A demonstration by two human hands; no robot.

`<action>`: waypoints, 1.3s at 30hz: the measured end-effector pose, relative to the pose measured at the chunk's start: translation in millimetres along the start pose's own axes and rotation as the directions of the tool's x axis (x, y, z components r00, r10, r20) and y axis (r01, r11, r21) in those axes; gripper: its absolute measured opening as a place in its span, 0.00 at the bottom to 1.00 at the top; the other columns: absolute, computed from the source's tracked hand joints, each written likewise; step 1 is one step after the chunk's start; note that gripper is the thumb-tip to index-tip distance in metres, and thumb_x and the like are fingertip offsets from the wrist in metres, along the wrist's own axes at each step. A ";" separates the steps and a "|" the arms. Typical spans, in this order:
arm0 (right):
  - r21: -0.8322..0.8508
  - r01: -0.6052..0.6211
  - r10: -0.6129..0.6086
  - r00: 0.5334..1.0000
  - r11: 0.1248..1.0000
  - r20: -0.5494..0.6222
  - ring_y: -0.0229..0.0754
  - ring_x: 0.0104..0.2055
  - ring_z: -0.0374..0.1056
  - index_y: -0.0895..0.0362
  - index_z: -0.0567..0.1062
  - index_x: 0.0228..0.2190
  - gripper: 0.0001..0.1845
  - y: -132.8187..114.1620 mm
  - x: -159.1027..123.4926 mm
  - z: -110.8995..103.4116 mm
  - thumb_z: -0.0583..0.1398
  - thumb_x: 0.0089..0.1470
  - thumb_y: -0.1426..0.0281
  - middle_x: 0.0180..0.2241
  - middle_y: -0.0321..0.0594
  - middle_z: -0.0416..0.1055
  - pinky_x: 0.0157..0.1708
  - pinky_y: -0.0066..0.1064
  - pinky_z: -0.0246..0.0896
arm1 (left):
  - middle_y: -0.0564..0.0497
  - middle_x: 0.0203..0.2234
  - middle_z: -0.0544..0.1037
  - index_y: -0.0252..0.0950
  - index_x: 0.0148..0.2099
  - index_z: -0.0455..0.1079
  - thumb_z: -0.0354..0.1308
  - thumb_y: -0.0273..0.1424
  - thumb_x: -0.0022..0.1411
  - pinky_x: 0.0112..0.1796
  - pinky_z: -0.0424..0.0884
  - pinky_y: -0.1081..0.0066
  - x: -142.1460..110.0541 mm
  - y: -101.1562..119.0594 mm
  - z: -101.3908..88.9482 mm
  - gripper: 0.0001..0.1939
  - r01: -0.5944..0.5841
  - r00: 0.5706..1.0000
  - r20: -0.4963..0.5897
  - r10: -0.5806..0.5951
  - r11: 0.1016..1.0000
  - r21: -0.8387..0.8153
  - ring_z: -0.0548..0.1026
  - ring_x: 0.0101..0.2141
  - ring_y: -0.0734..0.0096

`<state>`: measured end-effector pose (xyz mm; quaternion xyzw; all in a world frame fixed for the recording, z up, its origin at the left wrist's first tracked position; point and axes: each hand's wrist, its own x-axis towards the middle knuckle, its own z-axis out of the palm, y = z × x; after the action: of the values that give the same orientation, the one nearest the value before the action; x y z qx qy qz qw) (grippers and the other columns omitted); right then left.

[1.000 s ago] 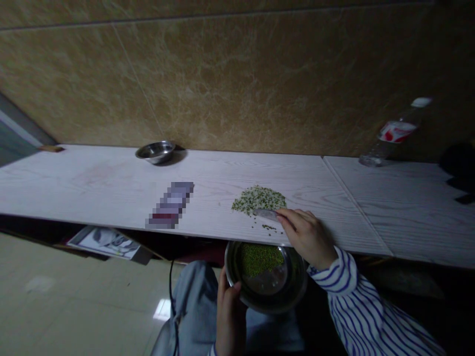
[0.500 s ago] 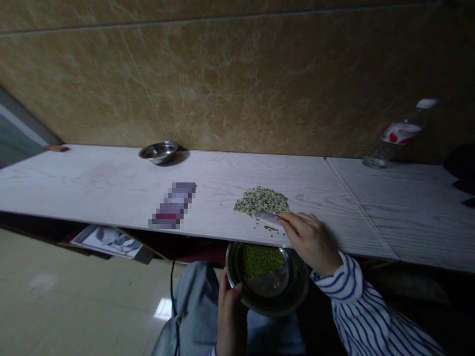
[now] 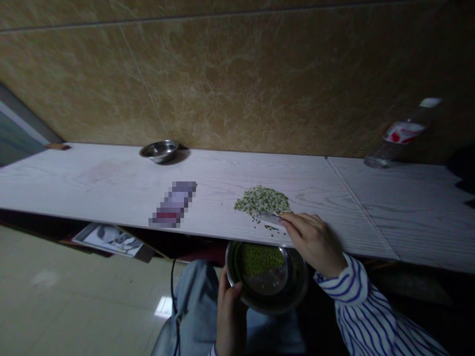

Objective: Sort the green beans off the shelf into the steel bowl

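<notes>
My left hand (image 3: 230,309) grips the near left rim of a metal bowl (image 3: 274,306), its thumb over the edge. Held below the table's front edge, the bowl has green mung beans (image 3: 261,259) gathered towards its far left side. Above the bowl's right side, my right hand (image 3: 315,242) pinches a thin, pale, flat tool (image 3: 270,218) whose exact kind I cannot make out. The tool's tip lies at the near edge of a spread pile of white grains mixed with green beans (image 3: 261,200). A few loose beans (image 3: 272,228) lie between pile and table edge.
A small metal bowl (image 3: 159,152) stands by the wall at the back left of the white table (image 3: 92,183). A pixelated flat object (image 3: 174,203) lies left of the pile. A plastic bottle (image 3: 399,133) stands at the back right. Below the tabletop is an open shelf with papers (image 3: 109,240).
My right hand and the flat tool have shifted very slightly to the right along the pile's near edge. The left hand and the bowl stay nearly still.
</notes>
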<state>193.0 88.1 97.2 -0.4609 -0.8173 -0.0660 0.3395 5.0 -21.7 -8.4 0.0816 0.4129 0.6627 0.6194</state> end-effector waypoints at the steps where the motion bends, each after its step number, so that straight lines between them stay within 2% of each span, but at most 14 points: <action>1: 0.003 -0.003 0.003 1.000 1.000 -0.006 0.47 0.37 0.78 0.58 0.78 0.43 0.10 0.2 -0.3 -1.0 0.57 0.66 0.74 0.37 0.44 0.83 0.38 0.38 0.66 | 0.46 0.50 0.80 0.43 0.59 0.73 0.67 0.36 0.51 0.54 0.69 0.58 1.5 -0.9 -1.4 0.31 -0.011 1.000 -0.017 0.011 1.000 -0.004 0.74 0.53 0.50; 4: 0.006 -0.012 0.012 1.000 1.000 -0.020 0.47 0.37 0.78 0.57 0.78 0.43 0.09 1.0 0.4 -1.7 0.57 0.66 0.73 0.36 0.44 0.82 0.39 0.38 0.66 | 0.45 0.49 0.81 0.43 0.57 0.74 0.68 0.37 0.49 0.53 0.70 0.56 2.0 -0.9 -1.7 0.31 -0.008 1.000 -0.008 0.008 1.000 -0.003 0.76 0.51 0.49; 5: 0.008 -0.015 0.016 1.000 1.000 -0.018 0.47 0.37 0.78 0.57 0.78 0.43 0.09 1.2 0.9 -1.1 0.57 0.66 0.73 0.36 0.44 0.82 0.39 0.38 0.66 | 0.45 0.52 0.79 0.43 0.60 0.72 0.67 0.36 0.52 0.54 0.69 0.56 0.8 -0.1 -0.7 0.32 0.003 1.000 0.028 -0.003 1.000 0.007 0.74 0.53 0.49; 7: 0.014 -0.021 0.021 1.000 1.000 -0.011 0.46 0.37 0.78 0.56 0.78 0.43 0.09 1.4 1.3 0.3 0.57 0.66 0.73 0.36 0.43 0.82 0.39 0.38 0.66 | 0.45 0.54 0.78 0.44 0.62 0.70 0.65 0.36 0.55 0.53 0.69 0.57 -2.4 2.0 1.8 0.32 0.003 1.000 0.026 -0.003 1.000 0.016 0.73 0.54 0.50; 17: 0.049 -0.017 0.017 1.000 0.999 0.002 0.46 0.38 0.78 0.57 0.78 0.42 0.10 1.8 -2.3 2.1 0.56 0.66 0.73 0.37 0.43 0.83 0.38 0.39 0.68 | 0.43 0.55 0.78 0.42 0.61 0.70 0.64 0.35 0.56 0.55 0.68 0.54 -6.3 3.0 6.2 0.28 -0.003 0.999 0.052 0.003 1.000 -0.004 0.73 0.54 0.50; 25: 0.010 -0.034 0.034 0.999 0.999 -0.036 0.47 0.37 0.78 0.57 0.79 0.43 0.11 1.7 -2.0 1.0 0.56 0.66 0.72 0.36 0.44 0.83 0.38 0.40 0.69 | 0.46 0.55 0.78 0.44 0.61 0.70 0.62 0.34 0.59 0.55 0.67 0.58 -8.2 1.9 3.7 0.27 0.010 0.998 0.067 -0.010 1.000 -0.005 0.73 0.54 0.53; 33: -0.009 -0.048 0.047 0.998 0.999 -0.031 0.48 0.36 0.78 0.58 0.79 0.42 0.11 1.7 -2.0 3.3 0.56 0.66 0.72 0.36 0.45 0.83 0.37 0.40 0.68 | 0.46 0.52 0.79 0.43 0.58 0.72 0.63 0.35 0.57 0.55 0.67 0.59 -5.0 2.1 3.3 0.25 -0.019 0.997 0.071 0.020 1.000 -0.008 0.75 0.51 0.55; 39: 0.026 -0.052 0.053 0.998 0.998 -0.021 0.47 0.37 0.78 0.58 0.79 0.43 0.11 -0.2 4.3 9.7 0.57 0.65 0.73 0.36 0.44 0.83 0.38 0.39 0.68 | 0.45 0.52 0.79 0.43 0.58 0.72 0.65 0.36 0.55 0.53 0.69 0.59 -4.4 3.0 2.6 0.27 -0.002 1.000 0.023 0.002 1.000 0.008 0.74 0.52 0.52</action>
<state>186.6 95.2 92.5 -0.4772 -0.8020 -0.0517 0.3556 5.3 -24.1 -3.0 0.0922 0.4085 0.6607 0.6230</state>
